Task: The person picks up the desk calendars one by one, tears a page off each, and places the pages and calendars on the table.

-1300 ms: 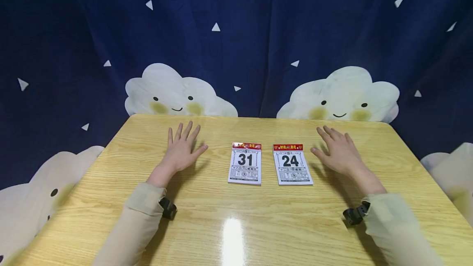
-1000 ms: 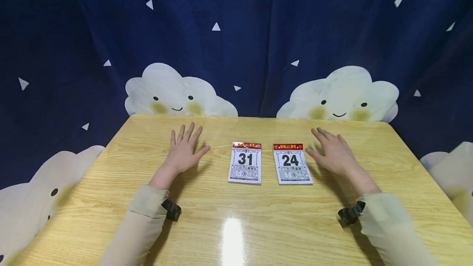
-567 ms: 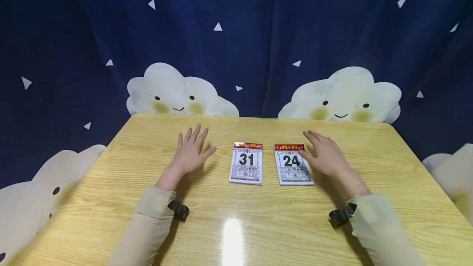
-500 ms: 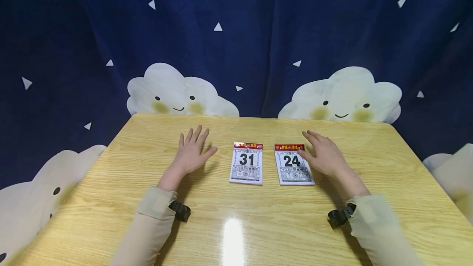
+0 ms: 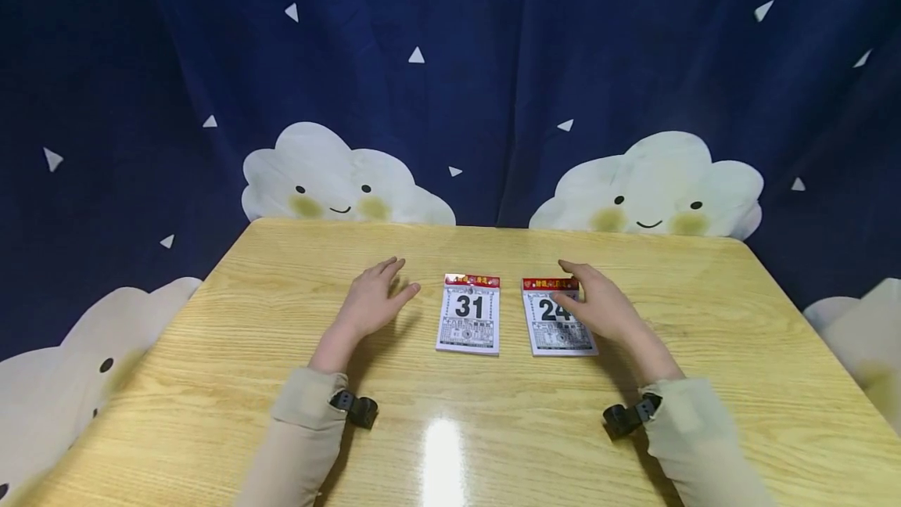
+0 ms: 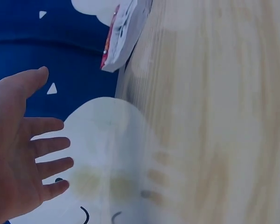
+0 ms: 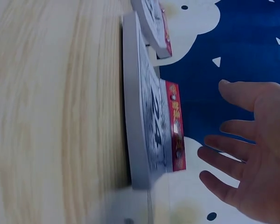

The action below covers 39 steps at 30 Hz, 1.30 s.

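Observation:
Two tear-off calendars with red top bands lie side by side on the wooden table. The left calendar (image 5: 468,315) reads 31 and the right calendar (image 5: 556,335) reads 24. My right hand (image 5: 601,305) hovers over the right edge of the 24 calendar, fingers spread and partly covering its number. In the right wrist view, a gap shows between the right hand (image 7: 256,149) and that thick pad (image 7: 154,116). My left hand (image 5: 369,303) is held above the table, left of the 31 calendar and apart from it. Its palm and spread fingers show in the left wrist view, holding nothing.
The light wooden table (image 5: 450,390) has a bright glare spot near its front. Behind it hangs a dark blue curtain (image 5: 464,84) with white triangles and smiling clouds. A small black camera (image 5: 355,408) is strapped to the left wrist, another camera (image 5: 622,419) to the right.
Both hands have moved inward toward the calendars. The right hand has come from beside the 24 calendar to over its edge. The calendars lie where they were.

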{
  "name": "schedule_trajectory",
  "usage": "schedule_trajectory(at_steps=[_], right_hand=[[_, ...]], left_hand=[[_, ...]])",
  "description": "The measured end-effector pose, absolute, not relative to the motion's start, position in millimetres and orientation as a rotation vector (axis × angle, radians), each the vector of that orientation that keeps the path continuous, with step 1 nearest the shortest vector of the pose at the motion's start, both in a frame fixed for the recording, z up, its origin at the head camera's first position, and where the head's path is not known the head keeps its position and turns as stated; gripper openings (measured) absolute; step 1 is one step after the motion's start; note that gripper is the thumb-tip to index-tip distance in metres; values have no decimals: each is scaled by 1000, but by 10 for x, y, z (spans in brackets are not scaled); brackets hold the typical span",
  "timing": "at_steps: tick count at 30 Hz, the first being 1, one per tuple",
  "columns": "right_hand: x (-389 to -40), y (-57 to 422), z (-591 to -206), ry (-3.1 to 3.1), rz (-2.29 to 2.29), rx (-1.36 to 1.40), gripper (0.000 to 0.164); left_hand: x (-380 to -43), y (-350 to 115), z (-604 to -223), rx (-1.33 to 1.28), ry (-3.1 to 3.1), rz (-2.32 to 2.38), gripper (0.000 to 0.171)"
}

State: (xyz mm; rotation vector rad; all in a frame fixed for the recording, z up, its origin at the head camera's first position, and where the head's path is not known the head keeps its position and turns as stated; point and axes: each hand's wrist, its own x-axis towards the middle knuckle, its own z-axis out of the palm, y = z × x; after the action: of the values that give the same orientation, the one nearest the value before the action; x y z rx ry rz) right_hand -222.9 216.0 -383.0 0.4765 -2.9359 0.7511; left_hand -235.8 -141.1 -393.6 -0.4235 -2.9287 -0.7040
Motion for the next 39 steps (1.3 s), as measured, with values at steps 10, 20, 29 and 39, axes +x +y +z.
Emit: schedule_trajectory(at_steps=[10,20,29,39], right_hand=[[-2271,1885,-3878,-2935,945,457,57],[-2277,1677,-3926,-2978,1099,404,51],[-2277,1504,-4000,-3010,1291,297,46],[-2252,1308,-4016,-3068,1137,228,43]], left_hand=[[-2370,-1238,-3946,-360,-2911,-899,58],[-2373,-1121,-3993,-154,-2840,-1135,37],[-2393,-973,-4064,-69,-2787,-1658,34],[-2387,-859,-4100,-40,-2771,-1877,32]])
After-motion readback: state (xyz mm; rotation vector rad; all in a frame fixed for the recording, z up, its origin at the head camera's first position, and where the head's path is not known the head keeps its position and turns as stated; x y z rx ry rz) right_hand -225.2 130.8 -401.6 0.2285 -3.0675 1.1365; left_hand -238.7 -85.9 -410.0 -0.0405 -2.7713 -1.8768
